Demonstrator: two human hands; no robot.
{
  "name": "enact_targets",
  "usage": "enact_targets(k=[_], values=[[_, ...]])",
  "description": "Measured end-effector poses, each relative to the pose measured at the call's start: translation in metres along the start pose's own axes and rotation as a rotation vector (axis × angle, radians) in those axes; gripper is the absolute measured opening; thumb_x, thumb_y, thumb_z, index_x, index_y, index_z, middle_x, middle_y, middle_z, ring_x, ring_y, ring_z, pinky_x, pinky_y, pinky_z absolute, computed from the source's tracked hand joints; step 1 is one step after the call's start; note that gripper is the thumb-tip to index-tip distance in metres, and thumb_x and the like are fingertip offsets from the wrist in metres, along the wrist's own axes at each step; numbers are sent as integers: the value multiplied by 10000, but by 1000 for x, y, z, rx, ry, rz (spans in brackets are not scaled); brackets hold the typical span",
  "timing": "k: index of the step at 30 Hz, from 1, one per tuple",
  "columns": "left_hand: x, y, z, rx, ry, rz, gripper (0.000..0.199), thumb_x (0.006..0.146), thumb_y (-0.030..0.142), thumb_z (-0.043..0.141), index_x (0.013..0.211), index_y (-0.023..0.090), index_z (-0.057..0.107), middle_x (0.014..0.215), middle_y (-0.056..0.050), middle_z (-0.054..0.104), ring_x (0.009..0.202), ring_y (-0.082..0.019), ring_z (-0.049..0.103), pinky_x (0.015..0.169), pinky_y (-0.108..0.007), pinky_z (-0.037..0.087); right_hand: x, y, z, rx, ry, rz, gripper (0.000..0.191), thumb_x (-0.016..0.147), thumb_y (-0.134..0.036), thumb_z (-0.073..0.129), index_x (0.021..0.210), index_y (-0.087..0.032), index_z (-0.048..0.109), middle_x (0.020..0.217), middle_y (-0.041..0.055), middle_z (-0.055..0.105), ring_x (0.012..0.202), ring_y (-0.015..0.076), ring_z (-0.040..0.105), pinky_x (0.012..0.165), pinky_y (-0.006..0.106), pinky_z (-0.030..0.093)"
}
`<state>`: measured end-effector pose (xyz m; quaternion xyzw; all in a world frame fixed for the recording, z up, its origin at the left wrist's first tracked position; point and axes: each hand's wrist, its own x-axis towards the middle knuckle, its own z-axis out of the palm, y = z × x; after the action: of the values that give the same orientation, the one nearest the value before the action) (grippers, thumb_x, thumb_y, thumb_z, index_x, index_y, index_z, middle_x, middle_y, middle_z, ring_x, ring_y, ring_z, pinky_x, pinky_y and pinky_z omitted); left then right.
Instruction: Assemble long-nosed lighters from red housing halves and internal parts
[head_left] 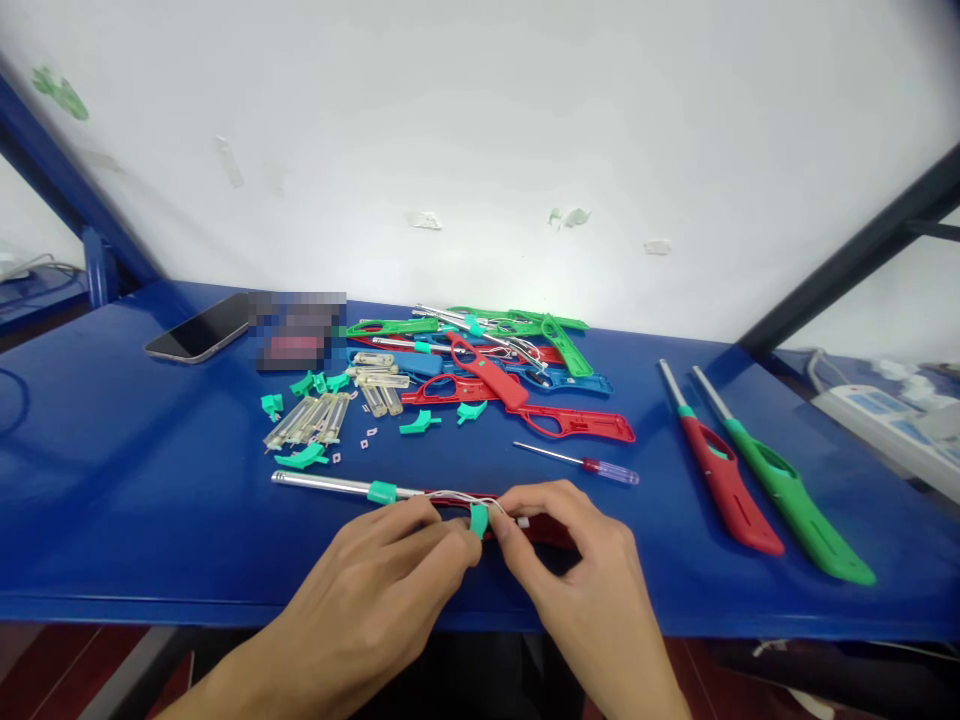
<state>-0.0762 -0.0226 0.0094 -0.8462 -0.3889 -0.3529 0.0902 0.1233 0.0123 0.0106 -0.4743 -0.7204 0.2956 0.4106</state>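
In front of me on the blue table lies an opened gas lighter, its red half-shell (551,530) partly under my hands. A silver barrel (322,483) with a turquoise collar (382,492) extends from it to the left. My left hand (382,580) has its fingers closed on a turquoise trigger (478,520) over the shell. Thumb and index finger of my right hand (581,550) pinch beside the trigger, where thin white wires (461,496) run. A small white piece (523,522) shows under the right fingers. My fingers hide the shell's middle.
A screwdriver (611,471) lies behind my right hand. Clear fuel tanks (319,418), loose triggers (420,422) and coloured shells (577,422) are piled behind. Whole red (731,490) and green (802,485) lighters lie right. A phone (202,328) rests at back left.
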Motion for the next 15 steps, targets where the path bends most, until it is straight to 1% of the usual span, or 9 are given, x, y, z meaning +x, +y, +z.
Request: enact_targets(k=[5, 8, 12, 15], values=[[-2, 2, -4, -38, -12, -5, 230, 1137, 152, 438, 1054, 162, 652, 839, -7, 735, 744, -171, 623, 649, -306, 472, -1, 0, 0, -4, -8, 1, 83, 957, -297, 695, 905, -329, 750, 872, -83, 790, 786, 140, 735, 725, 263, 574], [-3, 3, -4, -48, -6, 4, 238, 1140, 157, 432, 1067, 144, 658, 865, -18, 737, 751, -168, 614, 671, -307, 479, -2, -1, 0, 6, -10, 5, 96, 955, -296, 688, 879, -319, 742, 828, -90, 782, 760, 132, 740, 694, 249, 571], [-2, 4, -4, -46, -3, 19, 261, 1145, 158, 411, 1077, 135, 662, 902, -27, 747, 748, -164, 605, 695, -307, 489, -2, -1, 0, 10, -21, 8, 123, 961, -294, 679, 850, -299, 730, 795, -79, 763, 751, 136, 735, 678, 251, 566], [-1, 4, -4, -40, -2, 22, 251, 1138, 146, 424, 1076, 128, 667, 890, -26, 739, 748, -165, 597, 686, -306, 483, -2, -1, 0, 14, -18, -10, 133, 975, -296, 672, 853, -292, 725, 800, -68, 754, 742, 138, 723, 675, 259, 562]])
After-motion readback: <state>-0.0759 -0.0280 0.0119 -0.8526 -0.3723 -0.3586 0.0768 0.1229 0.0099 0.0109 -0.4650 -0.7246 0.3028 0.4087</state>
